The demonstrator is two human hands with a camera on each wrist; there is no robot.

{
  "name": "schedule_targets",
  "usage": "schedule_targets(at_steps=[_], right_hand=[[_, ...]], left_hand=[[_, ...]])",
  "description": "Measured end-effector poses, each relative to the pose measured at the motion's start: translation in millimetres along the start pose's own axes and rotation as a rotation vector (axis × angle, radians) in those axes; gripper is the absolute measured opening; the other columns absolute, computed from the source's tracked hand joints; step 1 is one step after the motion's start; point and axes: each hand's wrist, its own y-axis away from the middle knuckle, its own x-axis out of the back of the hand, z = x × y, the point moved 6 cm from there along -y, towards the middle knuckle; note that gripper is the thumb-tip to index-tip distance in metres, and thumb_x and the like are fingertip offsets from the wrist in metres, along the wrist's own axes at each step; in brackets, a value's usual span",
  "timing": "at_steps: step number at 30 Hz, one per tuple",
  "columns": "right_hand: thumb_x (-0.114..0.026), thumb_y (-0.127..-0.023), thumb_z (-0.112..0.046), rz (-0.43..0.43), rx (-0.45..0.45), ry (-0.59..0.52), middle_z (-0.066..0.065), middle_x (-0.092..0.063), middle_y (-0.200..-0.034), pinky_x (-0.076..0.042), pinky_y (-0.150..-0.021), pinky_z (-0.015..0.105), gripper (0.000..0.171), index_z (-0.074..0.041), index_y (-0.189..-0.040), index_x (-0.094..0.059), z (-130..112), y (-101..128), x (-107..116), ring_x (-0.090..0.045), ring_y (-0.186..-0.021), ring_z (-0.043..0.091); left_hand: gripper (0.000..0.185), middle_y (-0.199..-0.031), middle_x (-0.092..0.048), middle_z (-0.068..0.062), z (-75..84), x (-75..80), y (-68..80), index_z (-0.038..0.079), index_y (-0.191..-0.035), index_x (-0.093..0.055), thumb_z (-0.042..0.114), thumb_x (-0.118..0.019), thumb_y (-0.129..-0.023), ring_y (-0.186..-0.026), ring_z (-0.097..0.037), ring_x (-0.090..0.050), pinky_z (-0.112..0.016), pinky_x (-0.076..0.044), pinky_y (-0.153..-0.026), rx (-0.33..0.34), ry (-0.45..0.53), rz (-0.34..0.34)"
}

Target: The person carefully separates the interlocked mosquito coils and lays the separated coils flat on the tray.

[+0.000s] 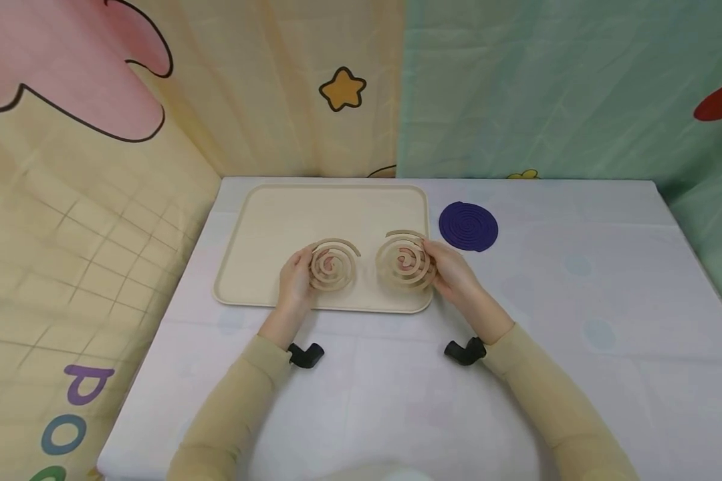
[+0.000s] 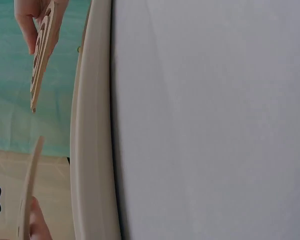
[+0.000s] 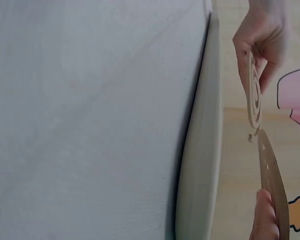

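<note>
We pinch one beige spiral coil (image 1: 335, 264) in our left hand (image 1: 295, 279), its twin (image 1: 404, 260) in our right hand (image 1: 451, 270), above the tray (image 1: 265, 220).

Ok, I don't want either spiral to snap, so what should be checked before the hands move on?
1. Left hand grips the left spiral: ok.
2. Right hand grips the right spiral: ok.
3. The two spirals are apart, not interlocked: ok.
4. Both spirals are held over the tray: ok.
5. Purple coil lies on the table, away from both hands: ok.
6. Cracks in either spiral: cannot tell.
</note>
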Motion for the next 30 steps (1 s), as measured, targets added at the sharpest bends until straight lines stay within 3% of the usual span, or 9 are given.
schedule_targets(at_steps=[7,11,14,16,18,22,26,30], right_hand=[[-0.029,-0.109,-0.016,-0.079,-0.048,0.106,-0.005,-0.051,-0.093,-0.033,-0.057,0.013,0.045,0.007,-0.148,-0.029,4,-10,-9,-0.042,-0.069,0.0],[-0.031,-0.108,-0.014,-0.077,-0.066,0.177,0.006,-0.054,-0.124,-0.042,-0.067,0.009,0.046,0.008,-0.148,-0.031,7,-14,-11,-0.049,-0.084,-0.001],[-0.034,-0.107,-0.014,-0.078,-0.086,0.258,0.012,-0.037,-0.154,-0.044,-0.073,0.01,0.036,0.006,-0.136,-0.043,10,-18,-13,-0.049,-0.105,0.005],[-0.035,-0.107,-0.013,-0.075,-0.088,0.316,0.014,-0.029,-0.16,-0.044,-0.079,0.012,0.03,0.006,-0.128,-0.045,11,-19,-13,-0.046,-0.119,0.013],[-0.038,-0.106,-0.014,-0.06,-0.088,0.379,0.015,-0.032,-0.159,-0.045,-0.091,0.019,0.03,0.006,-0.128,-0.045,11,-19,-13,-0.043,-0.129,0.02],[-0.043,-0.105,-0.014,-0.018,-0.06,0.516,0.019,-0.04,-0.152,-0.037,-0.114,0.038,0.045,0.004,-0.145,-0.038,9,-18,-10,-0.04,-0.138,0.029],[-0.049,-0.103,-0.018,0.011,0.001,0.734,0.024,-0.046,-0.146,-0.039,-0.112,0.048,0.048,-0.003,-0.147,-0.039,4,-17,-8,-0.045,-0.134,0.035],[-0.056,-0.1,-0.019,0.028,0.104,0.954,0.027,-0.05,-0.142,-0.044,-0.107,0.051,0.053,-0.002,-0.147,-0.04,-1,-15,-9,-0.049,-0.13,0.04]], left_hand=[[0.038,-0.147,-0.048,-0.011,5.8,10.6,-12.3,0.0,-0.138,-0.05,0.02,-0.04,-0.107,-0.139,-0.02,-0.044,-0.024,-0.04,-0.112,0.009,-0.317,0.071],[0.038,-0.147,-0.05,-0.013,6.8,11.6,-16.3,0.0,-0.137,-0.051,0.02,-0.041,-0.107,-0.139,-0.021,-0.044,-0.027,-0.038,-0.114,0.012,-0.399,0.077],[0.038,-0.146,-0.05,-0.014,7.6,12.5,-16.5,0.002,-0.14,-0.05,0.019,-0.041,-0.107,-0.138,-0.024,-0.045,-0.031,-0.037,-0.115,0.009,-0.471,0.068],[0.04,-0.147,-0.049,-0.015,8.5,11.4,-15.8,0.003,-0.142,-0.048,0.018,-0.044,-0.105,-0.137,-0.026,-0.045,-0.035,-0.038,-0.115,-0.011,-0.547,0.051],[0.043,-0.148,-0.046,-0.015,11.1,8.5,-12.9,0.005,-0.143,-0.047,0.019,-0.051,-0.102,-0.137,-0.029,-0.043,-0.04,-0.039,-0.114,-0.051,-0.655,0.028],[0.052,-0.152,-0.039,-0.018,12.5,0.2,-8.4,0.006,-0.144,-0.046,0.018,-0.061,-0.096,-0.144,-0.036,-0.032,-0.051,-0.032,-0.117,-0.105,-0.872,-0.034],[0.057,-0.155,-0.035,-0.02,8.6,-2.0,-8.1,0.006,-0.145,-0.045,0.017,-0.066,-0.093,-0.147,-0.041,-0.022,-0.059,-0.026,-0.118,-0.096,-0.988,-0.076],[0.062,-0.155,-0.036,-0.021,6.4,-2.4,-7.3,0.004,-0.146,-0.043,0.014,-0.069,-0.091,-0.141,-0.041,-0.036,-0.051,-0.038,-0.113,-0.089,-1.0,-0.107]])
